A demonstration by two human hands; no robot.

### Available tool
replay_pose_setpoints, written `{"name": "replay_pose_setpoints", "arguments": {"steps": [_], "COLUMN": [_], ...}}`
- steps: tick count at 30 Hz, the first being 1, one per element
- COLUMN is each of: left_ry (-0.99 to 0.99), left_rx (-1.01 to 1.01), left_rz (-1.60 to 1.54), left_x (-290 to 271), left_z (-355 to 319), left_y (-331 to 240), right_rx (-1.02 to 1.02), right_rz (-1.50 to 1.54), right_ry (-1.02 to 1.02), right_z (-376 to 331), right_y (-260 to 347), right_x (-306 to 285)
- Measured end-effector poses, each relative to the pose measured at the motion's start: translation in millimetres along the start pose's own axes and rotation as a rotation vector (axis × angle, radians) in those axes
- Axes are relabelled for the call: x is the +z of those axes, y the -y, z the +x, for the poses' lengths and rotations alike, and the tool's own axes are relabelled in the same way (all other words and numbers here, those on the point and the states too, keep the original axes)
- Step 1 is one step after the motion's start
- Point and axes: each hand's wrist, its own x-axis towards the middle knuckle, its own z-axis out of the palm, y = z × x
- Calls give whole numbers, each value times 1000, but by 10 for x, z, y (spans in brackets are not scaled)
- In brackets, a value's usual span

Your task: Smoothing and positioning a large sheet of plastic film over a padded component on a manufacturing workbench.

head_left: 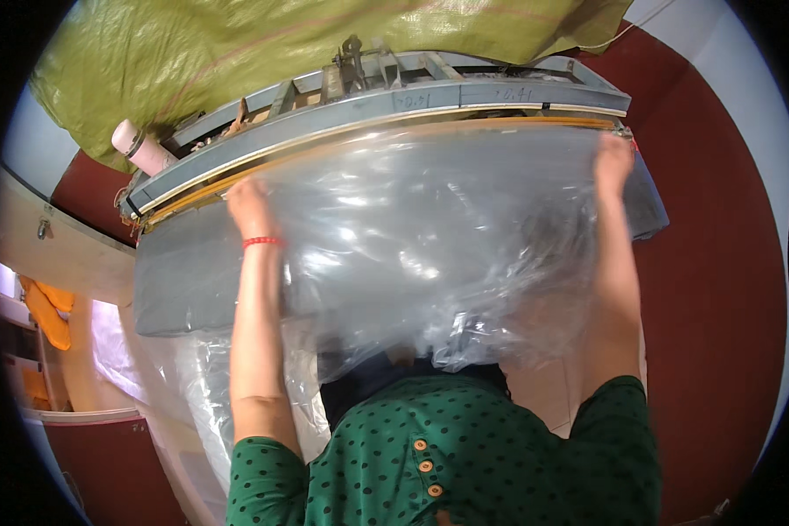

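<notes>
A wide sheet of clear plastic film (412,210) stretches between my two hands over a grey work surface (184,272). My left hand (252,210), with a red bracelet (261,241) at its wrist, is closed on the film's far left part. At the far right, my right hand (614,162) grips the film's other side and is slightly blurred. Wrinkled folds of the film hang toward my body over the surface's near edge. Both hands are close to a yellowish strip (535,123) along the back of the surface.
Behind the surface runs a grey metal frame (430,95) with crossbars and a dark clamp-like fitting (353,60). A pink bottle (142,145) stands at its left end. A yellow-green woven sheet (237,53) covers the back. More clear plastic (206,386) hangs at the lower left.
</notes>
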Motion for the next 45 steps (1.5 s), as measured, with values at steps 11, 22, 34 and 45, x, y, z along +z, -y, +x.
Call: {"name": "replay_pose_setpoints", "arguments": {"steps": [11, 22, 34, 45], "left_ry": [-222, -374, 233, 772], "left_rx": [157, 38, 371, -27], "left_rz": [173, -145, 563, -14], "left_x": [-625, -627, -808, -39], "left_z": [734, 705, 296, -993], "left_y": [443, 260, 141, -1174], "right_rx": [319, 517, -28, -190], "right_rz": [313, 617, 169, 250], "right_ry": [71, -12, 334, 150], "right_z": [-513, -448, -346, -459], "right_y": [335, 644, 612, 1478], "right_x": [1363, 1148, 377, -180]}}
